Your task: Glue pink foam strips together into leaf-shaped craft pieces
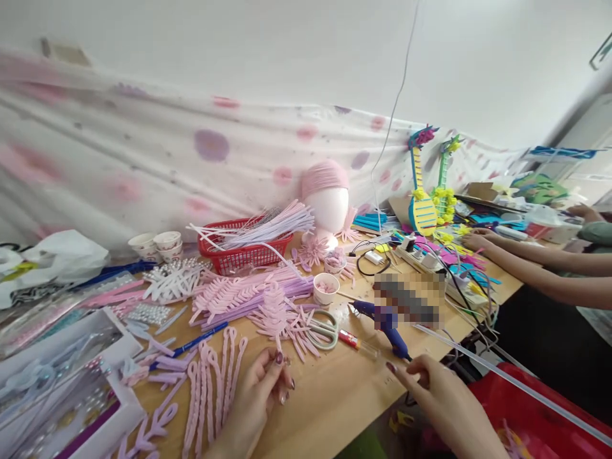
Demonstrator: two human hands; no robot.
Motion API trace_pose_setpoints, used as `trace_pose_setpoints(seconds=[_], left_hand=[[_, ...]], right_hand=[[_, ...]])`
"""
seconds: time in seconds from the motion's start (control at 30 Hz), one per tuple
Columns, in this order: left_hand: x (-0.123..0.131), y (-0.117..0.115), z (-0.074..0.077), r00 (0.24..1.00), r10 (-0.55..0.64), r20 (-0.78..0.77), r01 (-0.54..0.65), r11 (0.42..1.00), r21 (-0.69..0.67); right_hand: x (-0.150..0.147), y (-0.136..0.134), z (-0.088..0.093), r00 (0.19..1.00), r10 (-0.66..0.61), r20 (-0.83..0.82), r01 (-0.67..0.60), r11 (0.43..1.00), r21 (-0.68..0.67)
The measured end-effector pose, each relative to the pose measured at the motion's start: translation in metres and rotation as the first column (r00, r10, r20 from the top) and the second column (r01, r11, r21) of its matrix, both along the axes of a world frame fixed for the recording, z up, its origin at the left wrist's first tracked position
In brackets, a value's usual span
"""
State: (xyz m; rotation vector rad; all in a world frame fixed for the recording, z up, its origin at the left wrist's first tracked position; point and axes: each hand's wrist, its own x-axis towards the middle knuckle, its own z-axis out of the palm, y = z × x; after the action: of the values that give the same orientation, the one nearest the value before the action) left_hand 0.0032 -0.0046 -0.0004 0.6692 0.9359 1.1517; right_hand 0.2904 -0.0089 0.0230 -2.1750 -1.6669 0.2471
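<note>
Pink looped stems [210, 382] lie flat on wooden table [335, 395], just left of your hand: fuzzy, soft, bent into narrow loops (many already shaped, I judge). Red basket [239, 258] behind holds straight unbent bundle. Your left hand [258, 401] curled, fingertips together; grasp unclear. Glue gun [385, 322]: blue hard plastic, lying down. Your right hand [444, 401] slack, empty, forefinger just beside gun handle.

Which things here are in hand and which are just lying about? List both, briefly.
In hand: left hand by the pink pipe-cleaner loops; right hand at the blue glue gun.
Lying about: scissors, red basket, foam head, paper cups, blue pen.
</note>
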Motion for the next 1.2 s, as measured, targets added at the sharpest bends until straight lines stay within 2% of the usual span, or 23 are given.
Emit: trace_pose_setpoints(seconds=[0.03, 0.1, 0.17, 0.23, 0.27, 0.33, 0.43, 0.53, 0.87, 1.2], left_hand=[[0.000, 0.000, 0.000, 1.000, -0.002, 0.000, 0.002, 1.000, -0.003], [0.001, 0.000, 0.000, 1.000, -0.009, 0.002, 0.009, 1.000, -0.003], [0.002, 0.000, 0.000, 1.000, -0.015, -0.004, 0.015, 1.000, 0.007], [0.001, 0.001, 0.000, 1.000, -0.010, -0.018, 0.010, 1.000, 0.026], [0.001, 0.001, 0.000, 1.000, -0.004, -0.024, 0.005, 0.999, 0.033], [0.000, 0.001, 0.000, 1.000, 0.005, -0.027, -0.004, 0.999, 0.034], [-0.001, 0.001, 0.002, 1.000, -0.004, -0.021, 0.004, 1.000, 0.008], [0.000, 0.000, 0.004, 1.000, -0.021, -0.016, 0.020, 1.000, -0.007], [0.001, 0.002, 0.001, 0.999, -0.052, -0.013, 0.052, 0.999, 0.004], [0.001, 0.002, -0.001, 0.998, -0.051, -0.028, 0.052, 0.998, 0.029]], right_hand=[[-0.007, -0.004, 0.006, 0.990, 0.124, -0.064, -0.128, 0.990, -0.058], [-0.024, 0.004, 0.023, 0.947, 0.299, -0.114, -0.300, 0.954, 0.010], [-0.042, 0.029, 0.042, 0.920, 0.387, -0.054, -0.377, 0.916, 0.137], [-0.060, 0.062, 0.059, 0.898, 0.440, 0.013, -0.435, 0.881, 0.185], [-0.068, 0.078, 0.065, 0.893, 0.444, 0.076, -0.450, 0.875, 0.179], [-0.080, 0.107, 0.072, 0.859, 0.439, 0.263, -0.466, 0.884, 0.047], [-0.091, 0.134, 0.072, 0.840, 0.427, 0.335, -0.442, 0.896, -0.035], [-0.098, 0.145, 0.066, 0.818, 0.437, 0.374, -0.436, 0.895, -0.093], [-0.111, 0.153, 0.065, 0.806, 0.399, 0.437, -0.379, 0.915, -0.137], [-0.112, 0.157, 0.063, 0.789, 0.413, 0.455, -0.377, 0.910, -0.172]])
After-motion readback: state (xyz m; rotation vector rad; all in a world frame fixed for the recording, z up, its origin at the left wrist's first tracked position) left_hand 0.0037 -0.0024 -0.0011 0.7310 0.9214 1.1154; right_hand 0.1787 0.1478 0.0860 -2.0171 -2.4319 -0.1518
